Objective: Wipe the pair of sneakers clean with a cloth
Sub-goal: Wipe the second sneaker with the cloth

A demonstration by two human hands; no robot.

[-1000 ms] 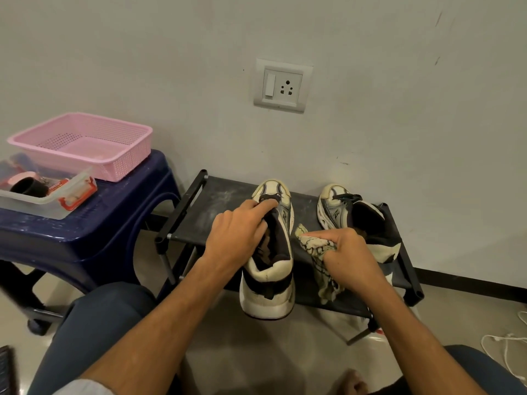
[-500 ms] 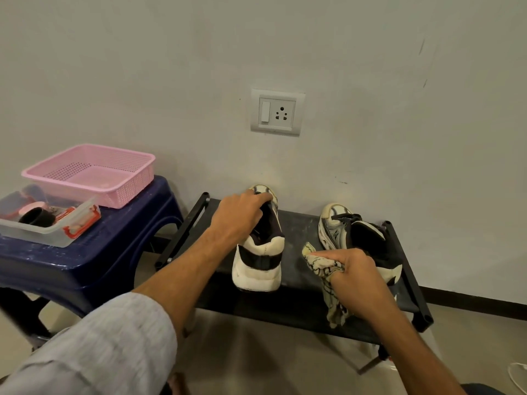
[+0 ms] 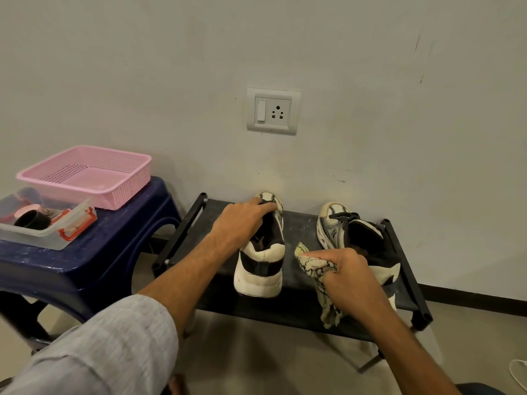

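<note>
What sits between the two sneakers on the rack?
In the head view, the cloth, gripped by the right hand, hangs between the left sneaker and right sneaker over the rack.

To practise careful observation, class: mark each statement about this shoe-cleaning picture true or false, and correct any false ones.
1. The left hand holds one sneaker, which stands on the black rack. True.
2. The right hand holds a brush. False: it grips a patterned cloth.
3. The pink basket sits on the floor. False: it sits on the blue stool.
4. The other sneaker stands on the rack, toe toward the wall. True.
</note>
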